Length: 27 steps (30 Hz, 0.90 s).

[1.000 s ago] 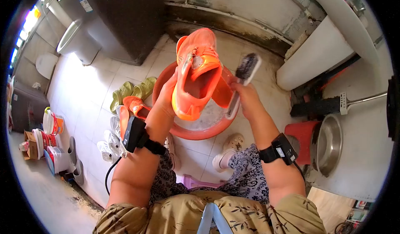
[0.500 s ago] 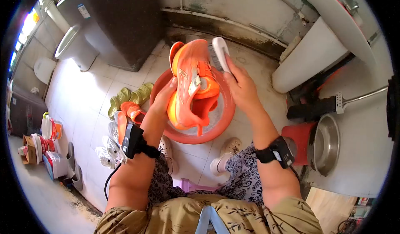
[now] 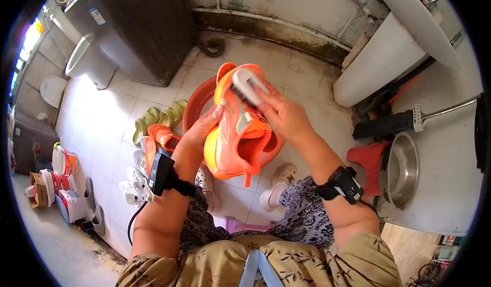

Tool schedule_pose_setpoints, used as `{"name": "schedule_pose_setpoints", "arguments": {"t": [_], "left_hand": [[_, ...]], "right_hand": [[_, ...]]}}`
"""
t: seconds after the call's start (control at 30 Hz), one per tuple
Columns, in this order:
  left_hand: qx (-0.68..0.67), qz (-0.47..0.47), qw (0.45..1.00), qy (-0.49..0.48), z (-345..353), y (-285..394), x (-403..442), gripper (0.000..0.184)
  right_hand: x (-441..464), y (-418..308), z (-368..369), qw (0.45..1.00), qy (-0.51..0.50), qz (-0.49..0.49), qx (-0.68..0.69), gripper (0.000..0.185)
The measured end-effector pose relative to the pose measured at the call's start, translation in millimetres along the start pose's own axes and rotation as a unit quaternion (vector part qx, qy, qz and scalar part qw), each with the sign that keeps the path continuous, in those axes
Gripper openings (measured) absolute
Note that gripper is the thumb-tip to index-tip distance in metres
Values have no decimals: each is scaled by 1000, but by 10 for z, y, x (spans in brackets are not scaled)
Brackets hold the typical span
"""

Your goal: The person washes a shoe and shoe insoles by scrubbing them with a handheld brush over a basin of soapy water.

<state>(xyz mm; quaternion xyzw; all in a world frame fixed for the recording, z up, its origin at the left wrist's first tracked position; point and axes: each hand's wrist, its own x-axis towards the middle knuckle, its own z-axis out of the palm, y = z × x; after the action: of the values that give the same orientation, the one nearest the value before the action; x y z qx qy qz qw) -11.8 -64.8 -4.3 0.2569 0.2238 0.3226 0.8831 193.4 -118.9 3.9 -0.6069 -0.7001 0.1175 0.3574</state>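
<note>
An orange sneaker [image 3: 228, 146] is held up over a reddish basin [image 3: 193, 105], its opening tilted toward me and its toe pointing away. My left hand [image 3: 203, 128] grips the shoe along its left side, thumb on the upper. In my right hand [image 3: 286, 116] is a white-backed scrub brush [image 3: 249, 84]. Its dark bristles lie against the upper near the toe, and the brush is slightly blurred. Most of the basin is hidden behind the shoe and my hands.
Green clogs [image 3: 148, 121], another orange shoe [image 3: 162, 135] and white shoes [image 3: 134, 185] stand on the tiles at left. At right are a red stool [image 3: 365, 159], a metal bowl [image 3: 404, 172] and a long-handled brush [image 3: 383, 125]. A dark cabinet-like appliance [image 3: 138, 26] stands behind.
The brush has moved left and down, from beside the shoe's toe onto its upper. The shoe has come slightly lower and nearer to me, still in my left hand.
</note>
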Motion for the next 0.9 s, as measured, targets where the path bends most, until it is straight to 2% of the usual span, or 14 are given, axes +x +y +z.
{"name": "schedule_pose_setpoints", "arguments": {"t": [0.03,0.1,0.17,0.23,0.27,0.43,0.5,0.53,0.57,0.63,0.67,0.7,0.8,0.9], "left_hand": [[-2,-39,999,18,115,22,-44,49],[18,-30,999,-20,144,-10,-24,51],[-8,-38,999,-4,37,-46,50,53],[10,-4,999,-40,-9,4,108,54],[8,-5,999,-34,-68,43,123,54],[66,7,996,-56,-78,-24,142,54],[73,19,996,-43,-11,-60,116,53],[33,20,999,-16,68,-31,84,52],[-7,23,1000,9,121,0,70,51],[-41,-5,999,9,110,79,53,49],[-24,-15,1000,9,90,117,24,49],[-7,-28,1000,9,77,132,0,49],[-20,-37,999,14,148,55,38,49],[-4,-20,1000,17,120,39,39,52]], "right_hand": [[60,13,-38,1000,1,1,1,42],[136,17,-144,973,-37,218,-64,39],[67,-3,-58,981,-21,194,-24,38],[-31,-16,92,970,-54,96,218,39],[-79,1,70,952,-117,100,263,40],[52,48,-97,979,-80,126,139,39],[155,-30,-184,970,-76,232,-2,40],[95,36,-26,988,-4,152,39,40],[9,90,64,988,-4,151,37,40],[-63,-3,144,963,-79,60,250,40],[-67,-11,120,955,-97,52,276,38],[-57,13,96,954,-98,55,279,38],[91,142,-31,994,-28,92,48,38],[97,22,-53,985,-66,155,42,38]]}}
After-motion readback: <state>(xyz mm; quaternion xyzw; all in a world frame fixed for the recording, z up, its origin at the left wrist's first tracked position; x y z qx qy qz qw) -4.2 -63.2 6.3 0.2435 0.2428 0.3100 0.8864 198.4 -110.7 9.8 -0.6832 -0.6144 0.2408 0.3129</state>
